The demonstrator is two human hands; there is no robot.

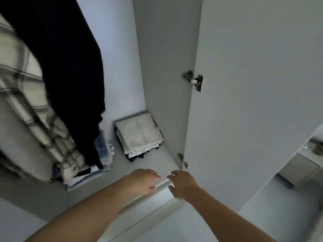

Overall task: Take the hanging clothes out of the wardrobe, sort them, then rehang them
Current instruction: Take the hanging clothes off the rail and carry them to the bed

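Observation:
Inside the open white wardrobe [157, 49], a dark navy garment [70, 67] hangs at the upper left, and a cream plaid shirt [26, 95] hangs beside it on the left. My left hand [141, 182] and my right hand [183, 184] reach low toward the front edge of the wardrobe floor [162, 185]. Both hands have their fingers apart and hold nothing. They are well below and to the right of the hanging clothes.
A stack of folded pale cloths [139, 135] sits in the back right corner of the wardrobe floor. Folded jeans and other clothes [103, 154] are piled under the hanging garments. The open door [253, 84] stands on the right, with metal hinges [194, 80].

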